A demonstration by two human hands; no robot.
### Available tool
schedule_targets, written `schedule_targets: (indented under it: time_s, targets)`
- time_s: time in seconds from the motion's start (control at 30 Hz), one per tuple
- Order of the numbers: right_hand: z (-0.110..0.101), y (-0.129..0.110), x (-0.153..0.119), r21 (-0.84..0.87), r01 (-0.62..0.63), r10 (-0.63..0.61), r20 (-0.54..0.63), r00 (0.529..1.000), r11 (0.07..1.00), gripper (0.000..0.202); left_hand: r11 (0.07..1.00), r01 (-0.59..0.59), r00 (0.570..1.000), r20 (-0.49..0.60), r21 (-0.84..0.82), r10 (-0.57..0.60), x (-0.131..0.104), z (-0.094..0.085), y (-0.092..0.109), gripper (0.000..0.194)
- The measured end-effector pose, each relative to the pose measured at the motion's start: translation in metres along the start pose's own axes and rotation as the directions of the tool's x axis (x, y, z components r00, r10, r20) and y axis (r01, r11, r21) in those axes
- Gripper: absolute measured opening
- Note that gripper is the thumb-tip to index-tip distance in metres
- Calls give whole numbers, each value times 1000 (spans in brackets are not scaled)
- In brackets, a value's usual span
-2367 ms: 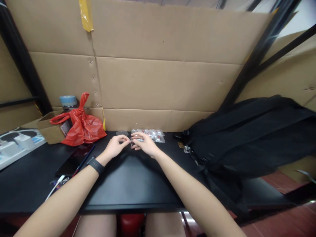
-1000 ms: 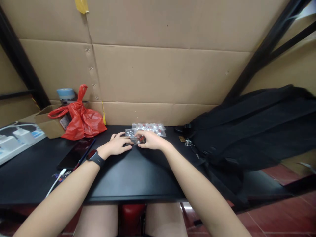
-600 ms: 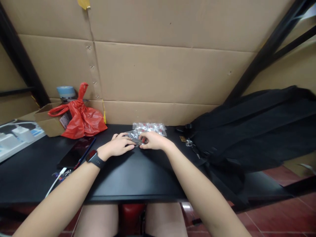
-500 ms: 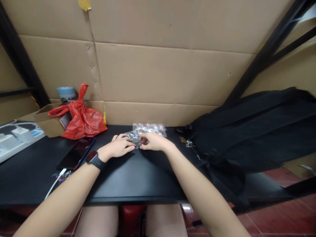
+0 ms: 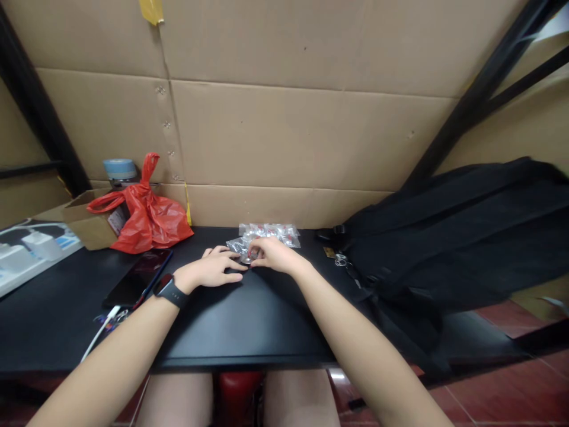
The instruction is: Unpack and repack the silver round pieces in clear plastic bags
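Clear plastic packets (image 5: 284, 232) with silvery and red contents lie at the back middle of the black table. My left hand (image 5: 217, 267) rests palm down just left of them, fingers spread, its fingertips beside a clear packet (image 5: 235, 245). My right hand (image 5: 272, 255) is closed, thumb and fingers pinching a small silvery and red item (image 5: 254, 254) at the front edge of the packets. Part of this item is hidden by the fingers. The two hands are close together, and a dark watch is on my left wrist.
At the left are a phone (image 5: 140, 277) with a white cable, a red plastic bag (image 5: 151, 219), a cardboard box (image 5: 89, 228) and a white power strip (image 5: 18, 267). A black backpack (image 5: 466, 237) fills the right side. Cardboard stands behind the table (image 5: 249, 332).
My right hand has shifted slightly left with the small item, nearer the left fingertips. The left hand's fingers have spread a little more.
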State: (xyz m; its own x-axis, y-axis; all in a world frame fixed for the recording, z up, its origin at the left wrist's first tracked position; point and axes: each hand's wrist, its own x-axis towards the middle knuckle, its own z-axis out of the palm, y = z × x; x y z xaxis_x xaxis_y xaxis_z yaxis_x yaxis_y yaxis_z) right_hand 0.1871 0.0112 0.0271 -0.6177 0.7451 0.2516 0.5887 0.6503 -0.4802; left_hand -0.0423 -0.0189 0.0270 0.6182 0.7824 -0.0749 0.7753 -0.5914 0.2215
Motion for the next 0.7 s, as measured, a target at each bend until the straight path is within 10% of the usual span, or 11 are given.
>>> schedule_targets:
  time_s: [0.7]
  targets:
    - [33,-11,23,-477,-147,31,-243,970,867,16,999,-9,999,31,-50,10,-5,-2,-1,38]
